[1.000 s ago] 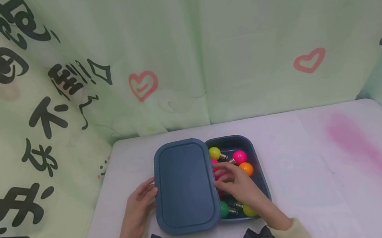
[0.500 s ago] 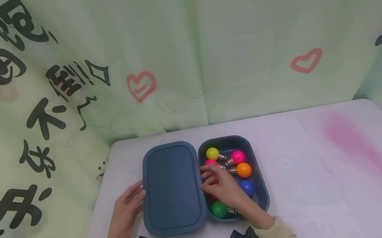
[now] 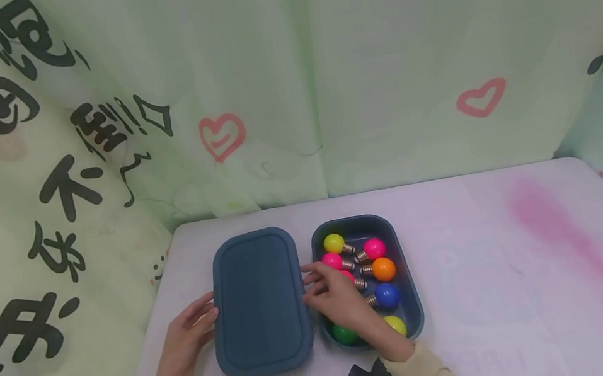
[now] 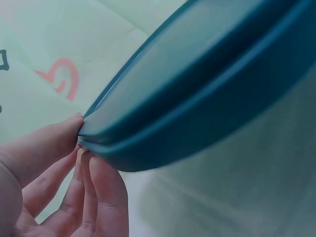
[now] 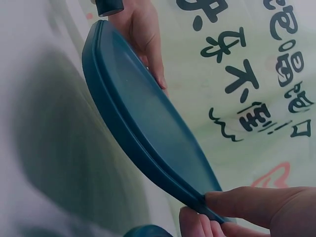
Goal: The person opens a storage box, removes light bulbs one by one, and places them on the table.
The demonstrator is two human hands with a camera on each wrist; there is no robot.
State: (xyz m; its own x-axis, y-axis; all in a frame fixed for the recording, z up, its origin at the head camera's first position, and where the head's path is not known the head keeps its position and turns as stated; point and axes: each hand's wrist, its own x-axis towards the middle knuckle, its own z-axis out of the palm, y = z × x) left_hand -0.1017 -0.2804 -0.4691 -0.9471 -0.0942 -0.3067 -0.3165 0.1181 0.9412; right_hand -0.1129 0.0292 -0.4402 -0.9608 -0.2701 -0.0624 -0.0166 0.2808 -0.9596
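Observation:
A dark blue rectangular lid (image 3: 259, 301) with rounded corners is held above the table between both hands. My left hand (image 3: 184, 340) pinches its left edge; in the left wrist view the thumb (image 4: 54, 140) lies on top and the fingers curl beneath the rim. My right hand (image 3: 338, 294) pinches the opposite edge, thumb and fingers on either side of the rim in the right wrist view. To the right stands the matching blue box (image 3: 409, 288), uncovered, with my right hand and forearm passing over its near left part.
In the box lie several coloured light bulbs, among them an orange bulb (image 3: 384, 269), a blue bulb (image 3: 387, 295) and a yellow bulb (image 3: 334, 243). The white table (image 3: 492, 290) has a pink smear at right. A printed green curtain (image 3: 389, 75) hangs behind it.
Both hands have carried the lid leftward, away from the box. It overlapped the box's left side one second ago; now a gap shows between them and more bulbs are visible.

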